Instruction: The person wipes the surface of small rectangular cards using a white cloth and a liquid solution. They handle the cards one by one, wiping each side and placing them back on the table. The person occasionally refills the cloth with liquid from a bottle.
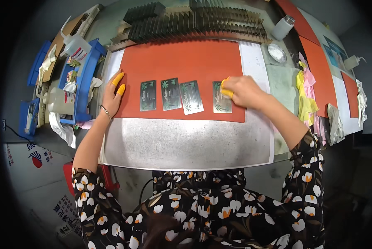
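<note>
Several dark metallic cards with green palm-like leaf prints lie in a row on a red-orange mat (177, 58). At the row's right end, my right hand (247, 92) is over the rightmost card (222, 106), its yellow-covered fingertips bunched together on the upper right part. Whether anything is pinched under them is hidden. Next to that lies a slightly tilted, brighter card (191, 97), then an upright card (170, 93) and the leftmost card (148, 95). My left hand (112, 96) rests open at the mat's left edge, holding nothing, with yellow covers on two fingertips.
Beyond the mat stands a slotted rack (194, 25) of dark upright plates. A blue bin (84, 79) with squeeze bottles is on the left. A white bottle (283, 28) and a small dish (276, 53) stand back right, with yellow and pink cloths (307, 95) nearer.
</note>
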### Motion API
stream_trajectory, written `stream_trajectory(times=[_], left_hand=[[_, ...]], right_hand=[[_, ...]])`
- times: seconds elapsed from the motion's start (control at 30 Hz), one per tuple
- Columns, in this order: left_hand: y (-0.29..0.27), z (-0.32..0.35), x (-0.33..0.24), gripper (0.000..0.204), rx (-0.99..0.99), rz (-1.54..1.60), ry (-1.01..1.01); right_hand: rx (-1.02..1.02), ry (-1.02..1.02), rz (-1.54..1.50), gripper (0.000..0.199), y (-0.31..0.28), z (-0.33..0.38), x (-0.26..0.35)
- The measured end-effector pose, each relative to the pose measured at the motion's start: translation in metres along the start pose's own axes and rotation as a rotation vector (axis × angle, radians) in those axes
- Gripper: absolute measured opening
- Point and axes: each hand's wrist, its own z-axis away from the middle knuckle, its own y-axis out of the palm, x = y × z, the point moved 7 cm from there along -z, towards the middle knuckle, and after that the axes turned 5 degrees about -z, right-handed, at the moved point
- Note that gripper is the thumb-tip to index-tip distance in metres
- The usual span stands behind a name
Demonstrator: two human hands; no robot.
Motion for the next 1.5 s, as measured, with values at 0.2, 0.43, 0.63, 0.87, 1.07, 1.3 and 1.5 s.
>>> stream_trajectory(times=[0.2,0.43,0.63,0.87,1.07,1.3,1.5], left_hand=[[-0.006,-0.002,0.003,0.036,-0.007,-0.064,-0.003],[-0.001,0.009,0.007,0.036,-0.052,-0.069,0.005],[-0.004,-0.002,-0.005,0.035,-0.059,-0.111,0.017],[-0.005,0.002,-0.003,0.036,-0.081,-0.112,0.012],[-0.01,0.013,0.003,0.033,-0.093,-0.158,-0.005],[-0.006,0.003,-0.002,0.034,-0.118,-0.129,0.007],[-0.012,0.01,0.005,0.033,-0.162,-0.142,0.036]], right_hand=[[0.057,-0.042,-0.021,0.007,0.008,0.028,0.031],[0.007,-0.174,-0.083,0.007,0.018,0.022,0.044],[-0.08,0.092,0.031,0.007,0.002,-0.029,0.014],[-0.005,-0.003,-0.003,0.005,0.027,-0.043,0.049],[0.067,-0.179,0.009,0.008,0.041,-0.043,0.072],[-0.001,-0.091,0.023,0.006,0.029,-0.096,0.049],[0.068,-0.235,0.023,0.006,0.051,-0.066,0.083]])
